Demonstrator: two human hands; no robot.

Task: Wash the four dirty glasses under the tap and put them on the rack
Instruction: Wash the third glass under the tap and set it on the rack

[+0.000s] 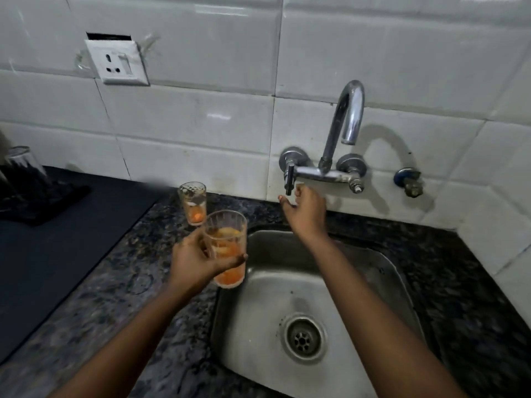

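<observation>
My left hand (195, 258) grips a clear ribbed glass (228, 248) with orange residue, held above the left rim of the steel sink (373, 271). A second dirty glass (193, 202) with orange dregs stands on the granite counter just behind it. My right hand (304, 211) reaches up with relaxed fingers just below the dark lever handle (288, 179) of the wall tap (346, 119); whether it touches the handle is unclear. No water runs from the spout. At the far left an upturned clear glass (21, 163) sits on the dark rack (40, 202).
A dark mat (57, 254) covers the counter left of the sink. The drain (304, 337) lies in the basin's middle. A white wall socket (117, 63) is on the tiles at upper left. A blue-ringed valve (408, 179) sticks out right of the tap.
</observation>
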